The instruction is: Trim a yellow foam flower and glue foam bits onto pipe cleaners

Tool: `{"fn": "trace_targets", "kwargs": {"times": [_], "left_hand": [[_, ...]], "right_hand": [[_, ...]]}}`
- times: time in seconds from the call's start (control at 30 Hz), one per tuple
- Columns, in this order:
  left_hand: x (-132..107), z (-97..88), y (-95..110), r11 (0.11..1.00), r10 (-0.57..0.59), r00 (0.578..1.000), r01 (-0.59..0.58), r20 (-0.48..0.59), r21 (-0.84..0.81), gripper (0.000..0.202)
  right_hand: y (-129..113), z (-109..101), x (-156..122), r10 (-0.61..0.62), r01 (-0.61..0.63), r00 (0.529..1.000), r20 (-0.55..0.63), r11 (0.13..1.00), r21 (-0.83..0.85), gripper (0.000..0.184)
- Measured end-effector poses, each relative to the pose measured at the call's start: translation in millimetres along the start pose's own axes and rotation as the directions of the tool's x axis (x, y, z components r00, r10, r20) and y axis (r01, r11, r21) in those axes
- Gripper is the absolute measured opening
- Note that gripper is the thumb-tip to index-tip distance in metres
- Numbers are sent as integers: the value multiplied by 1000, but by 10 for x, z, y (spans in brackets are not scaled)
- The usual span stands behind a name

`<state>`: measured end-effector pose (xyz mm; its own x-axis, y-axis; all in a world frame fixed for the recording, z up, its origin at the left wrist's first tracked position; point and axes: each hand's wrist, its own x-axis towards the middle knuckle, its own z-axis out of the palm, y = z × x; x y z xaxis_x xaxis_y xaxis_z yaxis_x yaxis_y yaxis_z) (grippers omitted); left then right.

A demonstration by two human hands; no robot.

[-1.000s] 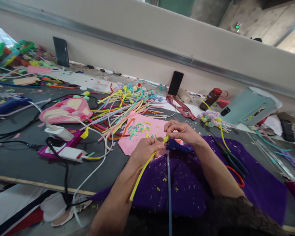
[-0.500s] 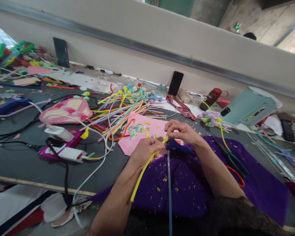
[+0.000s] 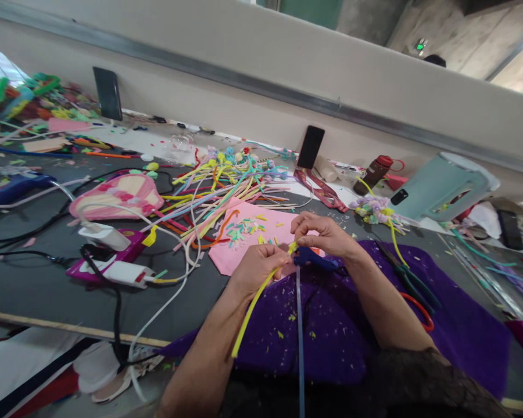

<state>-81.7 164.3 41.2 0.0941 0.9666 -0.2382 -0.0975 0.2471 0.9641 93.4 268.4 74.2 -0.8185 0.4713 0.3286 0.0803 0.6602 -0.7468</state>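
My left hand (image 3: 261,267) is closed on a yellow pipe cleaner (image 3: 249,322), whose free end hangs down toward me. A small yellow piece (image 3: 293,248) is at its upper end, between both hands. My right hand (image 3: 320,233) is closed in a pinch at that yellow piece; its fingertips partly hide it. Just below the right hand lies a dark blue glue gun (image 3: 314,259), with a long translucent glue stick (image 3: 300,342) running from it toward me. Under the hands are a pink sheet (image 3: 226,258) with short cut bits and a purple cloth (image 3: 331,342).
A bundle of coloured pipe cleaners (image 3: 226,191) lies behind the pink sheet. To the left are a power strip (image 3: 128,247) with cables and a pink padded piece (image 3: 117,197). Pliers (image 3: 412,281), a flower bunch (image 3: 375,210), a bottle (image 3: 377,171) and a phone (image 3: 311,147) are rightward.
Almost nothing differs. My right hand has shifted very slightly to the left at the yellow piece; my left hand keeps its hold on the pipe cleaner.
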Motion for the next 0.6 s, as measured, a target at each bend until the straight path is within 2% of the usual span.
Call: {"fn": "trace_targets", "kwargs": {"times": [0.2, 0.43, 0.6], "left_hand": [[-4, 10, 0, 999, 4, 1000, -4, -1, -36, 23], [-28, -7, 47, 989, -25, 999, 30, 38, -143, 17], [-34, -45, 56, 967, -48, 996, 66, 79, -246, 19]], "right_hand": [[-3, 5, 4, 31, -30, 999, -17, 999, 34, 15], [-26, 46, 5, 81, -66, 992, -101, 988, 143, 13], [15, 34, -6, 69, -29, 976, -207, 982, 189, 17]]}}
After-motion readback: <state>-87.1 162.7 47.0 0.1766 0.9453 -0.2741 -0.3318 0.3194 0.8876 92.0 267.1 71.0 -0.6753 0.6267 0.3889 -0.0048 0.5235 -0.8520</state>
